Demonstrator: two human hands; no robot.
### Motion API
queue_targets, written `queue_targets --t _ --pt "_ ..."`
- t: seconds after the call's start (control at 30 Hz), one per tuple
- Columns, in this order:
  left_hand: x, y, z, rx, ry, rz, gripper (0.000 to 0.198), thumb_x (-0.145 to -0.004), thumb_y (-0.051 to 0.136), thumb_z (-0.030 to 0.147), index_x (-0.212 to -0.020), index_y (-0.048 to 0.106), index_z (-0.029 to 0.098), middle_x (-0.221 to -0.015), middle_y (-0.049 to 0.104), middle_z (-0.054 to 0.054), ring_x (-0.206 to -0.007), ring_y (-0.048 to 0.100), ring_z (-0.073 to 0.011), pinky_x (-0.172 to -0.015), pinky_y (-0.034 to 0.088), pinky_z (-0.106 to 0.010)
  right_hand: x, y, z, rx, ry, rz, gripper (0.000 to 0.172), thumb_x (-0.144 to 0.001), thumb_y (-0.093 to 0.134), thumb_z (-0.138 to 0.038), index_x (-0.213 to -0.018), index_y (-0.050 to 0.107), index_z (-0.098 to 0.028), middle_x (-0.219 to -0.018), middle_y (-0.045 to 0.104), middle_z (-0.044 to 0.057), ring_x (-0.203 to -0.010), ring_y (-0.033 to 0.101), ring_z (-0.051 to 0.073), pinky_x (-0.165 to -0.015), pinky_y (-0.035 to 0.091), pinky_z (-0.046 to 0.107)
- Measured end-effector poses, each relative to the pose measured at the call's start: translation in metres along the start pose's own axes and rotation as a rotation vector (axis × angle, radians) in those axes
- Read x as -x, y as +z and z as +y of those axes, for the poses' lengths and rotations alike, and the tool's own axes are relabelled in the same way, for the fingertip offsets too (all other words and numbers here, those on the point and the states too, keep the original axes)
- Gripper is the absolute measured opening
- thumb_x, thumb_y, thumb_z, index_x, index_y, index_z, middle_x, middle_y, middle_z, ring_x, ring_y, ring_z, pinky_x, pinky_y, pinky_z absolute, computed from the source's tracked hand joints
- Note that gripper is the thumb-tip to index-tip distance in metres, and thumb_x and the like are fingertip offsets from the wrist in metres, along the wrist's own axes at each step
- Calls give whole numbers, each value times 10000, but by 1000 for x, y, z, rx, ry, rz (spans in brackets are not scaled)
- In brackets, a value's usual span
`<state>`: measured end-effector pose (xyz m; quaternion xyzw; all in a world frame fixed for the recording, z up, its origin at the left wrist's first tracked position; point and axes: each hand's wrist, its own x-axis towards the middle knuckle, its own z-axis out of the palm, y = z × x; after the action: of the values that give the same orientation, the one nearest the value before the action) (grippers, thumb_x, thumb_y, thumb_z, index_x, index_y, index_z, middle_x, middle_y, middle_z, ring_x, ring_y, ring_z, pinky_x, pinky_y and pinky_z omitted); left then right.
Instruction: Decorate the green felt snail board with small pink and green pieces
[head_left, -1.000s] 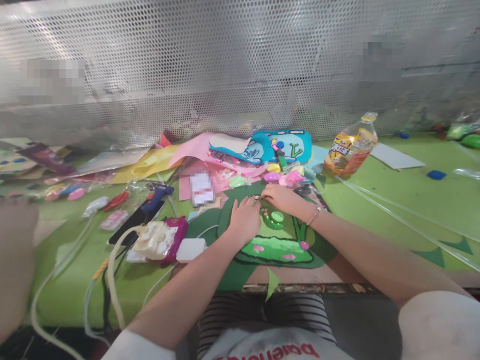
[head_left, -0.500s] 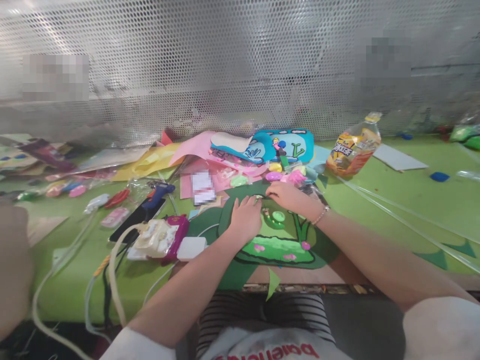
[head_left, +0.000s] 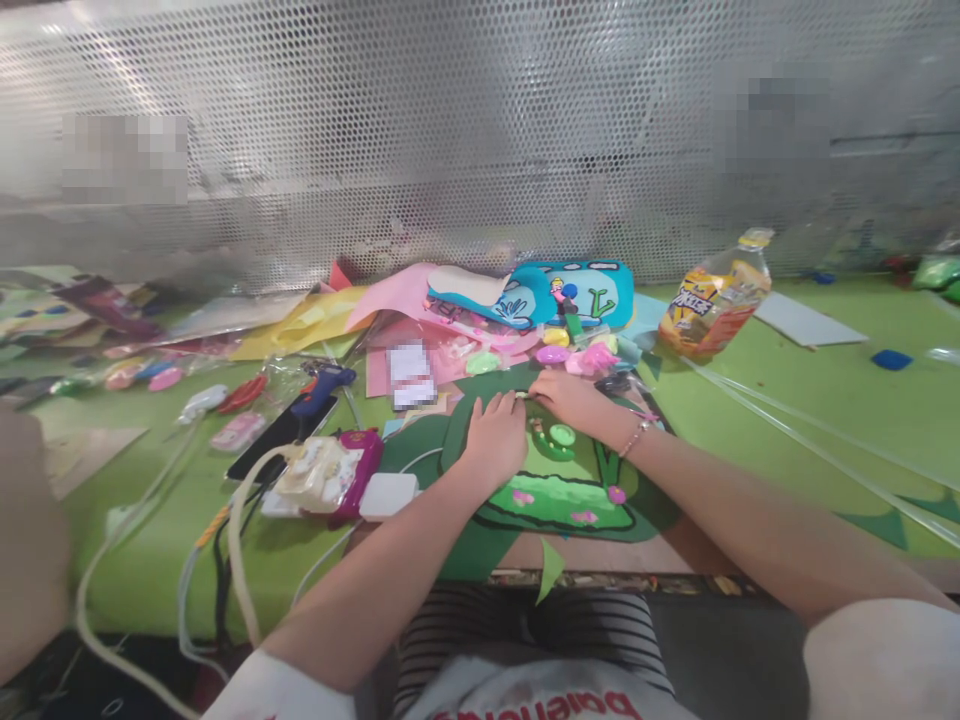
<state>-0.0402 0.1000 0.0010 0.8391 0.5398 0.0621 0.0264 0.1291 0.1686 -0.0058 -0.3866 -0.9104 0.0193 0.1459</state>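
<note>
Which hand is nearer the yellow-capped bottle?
Right. The right hand is near the top edge of the green artwork, left of the bottle; the left hand is over the artwork, farther left.

Your green surface (head_left: 832, 395) carries a yellow-capped plastic bottle (head_left: 712, 305), a white card (head_left: 814, 322) and a blue lump (head_left: 891, 359) on your right; a black phone (head_left: 268, 442) and small pink case (head_left: 238, 431) lie on it to your left.
</note>
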Motion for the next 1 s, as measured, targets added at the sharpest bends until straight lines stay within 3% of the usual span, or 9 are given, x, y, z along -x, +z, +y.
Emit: queue_targets --t 0.63,1.0 --pt "0 0 -1 -52 -17 -21 524 -860 336 161 -1379 370 93 -1456 369 -133 -1339 327 -283 -1098 252 -527 2 -12 2 -109 118 136 209 -873 467 -143 -906 673 -121 -934 667 112 -853 602 205 -796 452 317" --pt "0 1 -2 -47 1 4 526 -866 337 168 -1389 358 108 -1456 372 -124 -1333 325 -281 -1099 236 -522 6 -15 -2 -96 96 121 259 -829 450 -83 -926 688 -118 -952 666 119 -856 606 202 -796 462 319"
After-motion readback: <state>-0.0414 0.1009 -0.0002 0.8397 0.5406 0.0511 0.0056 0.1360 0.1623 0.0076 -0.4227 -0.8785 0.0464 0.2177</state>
